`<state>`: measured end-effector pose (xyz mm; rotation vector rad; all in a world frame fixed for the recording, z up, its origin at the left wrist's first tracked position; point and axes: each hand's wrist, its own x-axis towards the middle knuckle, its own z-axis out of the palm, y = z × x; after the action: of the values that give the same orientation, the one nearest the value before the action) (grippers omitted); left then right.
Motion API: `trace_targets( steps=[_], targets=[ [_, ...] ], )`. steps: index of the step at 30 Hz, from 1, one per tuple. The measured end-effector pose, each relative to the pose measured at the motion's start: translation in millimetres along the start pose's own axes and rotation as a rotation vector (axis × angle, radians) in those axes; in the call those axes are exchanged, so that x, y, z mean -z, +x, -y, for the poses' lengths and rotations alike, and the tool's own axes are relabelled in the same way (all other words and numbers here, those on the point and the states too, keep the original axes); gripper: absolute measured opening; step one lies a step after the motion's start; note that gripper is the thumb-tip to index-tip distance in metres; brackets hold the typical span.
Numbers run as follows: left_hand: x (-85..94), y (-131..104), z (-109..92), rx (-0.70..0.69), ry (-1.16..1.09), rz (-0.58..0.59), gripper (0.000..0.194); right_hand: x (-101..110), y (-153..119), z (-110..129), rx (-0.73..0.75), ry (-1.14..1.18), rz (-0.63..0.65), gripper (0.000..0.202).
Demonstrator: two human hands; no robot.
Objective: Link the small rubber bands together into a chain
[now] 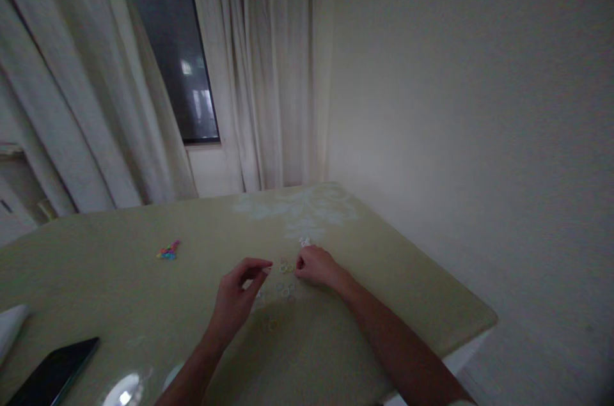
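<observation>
My left hand (238,291) is raised over the table, thumb and index finger pinched on a small pale piece. My right hand (314,265) rests at the table with its fingers curled in; what they hold, if anything, is hidden. Between the hands lie small pale rings (286,266), with another group of rings (286,291) nearer me. A yellowish ring (272,325) lies closer still. Just beyond my right hand sits a small white cluster (305,242).
The table (201,227) has a greenish cover. Small colourful pieces (169,250) lie in a pile at the left. A dark phone or tablet (55,371), a white object (12,329) and a shiny round object (123,390) are near the front left. A wall borders the right side.
</observation>
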<state>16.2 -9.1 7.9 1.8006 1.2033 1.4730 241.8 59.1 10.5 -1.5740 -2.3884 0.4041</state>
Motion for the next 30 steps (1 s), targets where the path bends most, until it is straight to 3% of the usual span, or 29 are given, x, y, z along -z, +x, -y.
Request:
trace_targets(
  steps=[5, 8, 11, 19, 24, 26, 30],
  targets=[
    [0.4, 0.3, -0.1, -0.012, -0.010, -0.028, 0.015, 1.1, -0.5, 4.8, 0.015, -0.024, 0.026, 0.005],
    [2.4, 0.3, -2.0, -0.034, 0.004, -0.002, 0.015, 5.6, 1.8, 3.3, 0.063, 0.142, 0.068, 0.005],
    [4.0, 0.6, -2.5, -0.073, 0.006, 0.027, 0.016, 9.9, 3.5, 0.9, 0.082, 0.249, 0.030, 0.008],
    [1.8, 0.7, 1.4, -0.005, 0.014, -0.022, 0.016, 4.1, -3.3, 0.4, 0.025, 0.060, 0.103, 0.008],
    [2.8, 0.9, 0.1, 0.015, 0.024, -0.027, 0.017, 1.7, -6.3, 7.9, 0.051, -0.052, 0.061, 0.010],
    [4.2, 0.6, -1.7, 0.012, 0.039, -0.017, 0.018, 4.6, -5.0, 9.3, 0.094, 0.119, 0.078, 0.012],
    [4.3, -0.8, -4.2, -0.007, 0.014, -0.011, 0.018, 7.8, -0.9, 16.0, 0.215, 0.753, 0.134, 0.015]
  ],
)
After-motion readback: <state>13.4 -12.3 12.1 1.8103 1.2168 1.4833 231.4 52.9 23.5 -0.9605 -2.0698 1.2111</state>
